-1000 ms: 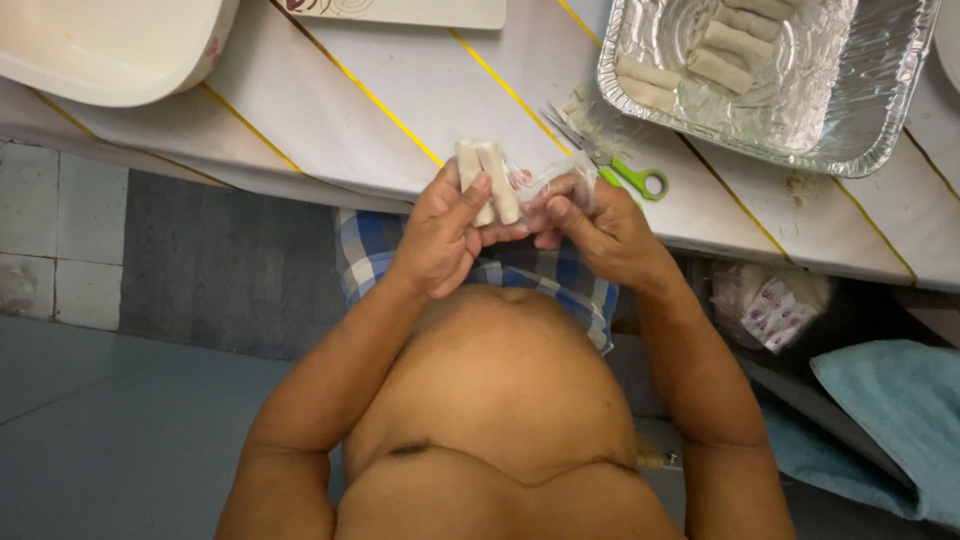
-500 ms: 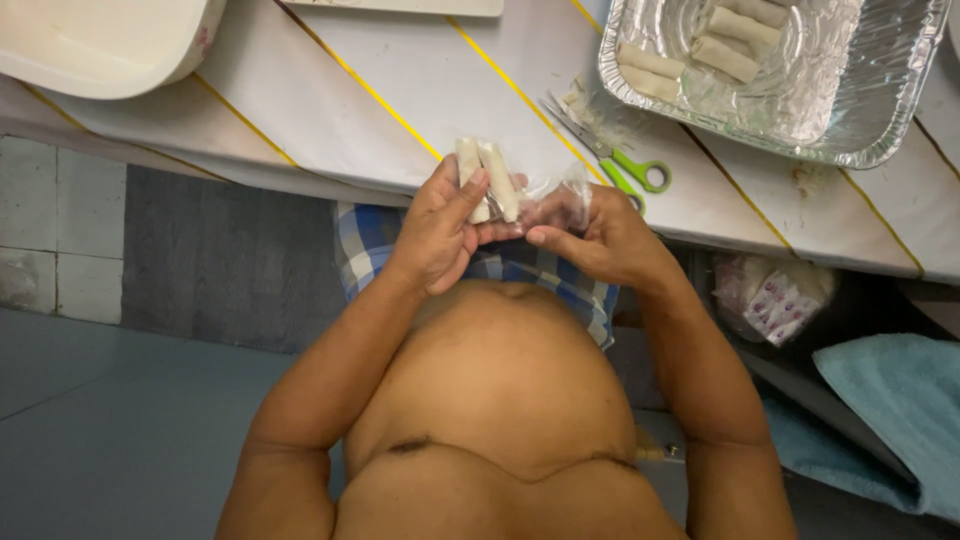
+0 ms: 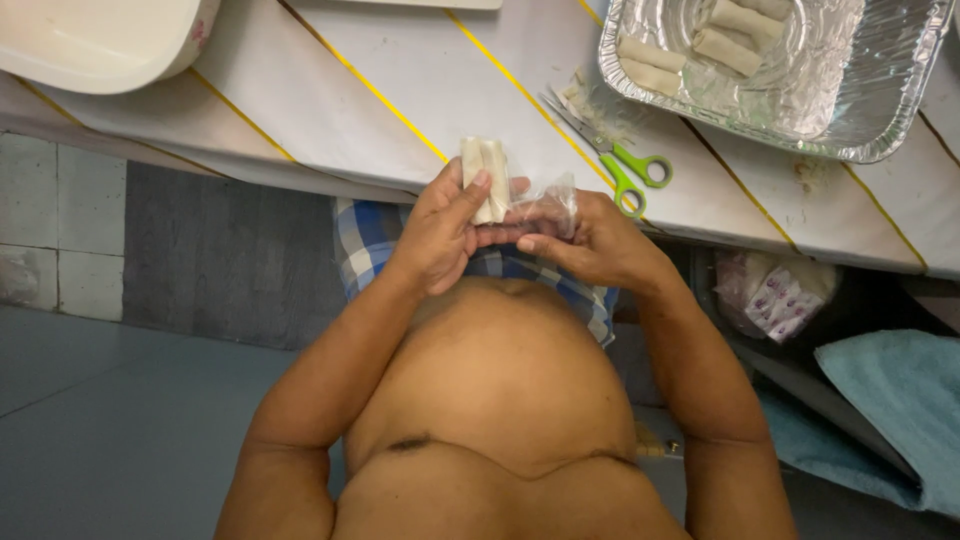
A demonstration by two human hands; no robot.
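Note:
My left hand (image 3: 445, 225) grips two pale rolls (image 3: 484, 177) side by side, thumb pressed across them, just at the near edge of the white table (image 3: 330, 110). My right hand (image 3: 590, 240) pinches a clear plastic wrapper (image 3: 553, 200) that trails off the rolls. Both hands meet above my lap, over a blue checked cloth (image 3: 365, 240). Green-handled scissors (image 3: 615, 160) lie on the table just beyond my right hand. A foil tray (image 3: 860, 110) at the top right holds several more pale rolls (image 3: 690, 45).
A white tub (image 3: 100, 45) sits at the table's top left. Yellow lines cross the tabletop. Under the table on the right are a printed plastic packet (image 3: 775, 295) and a light blue towel (image 3: 890, 410). Grey floor and tiles lie to the left.
My hands have stayed together at the table edge; the right hand has drawn the clear wrapper further off the rolls, which stand more exposed above my left thumb.

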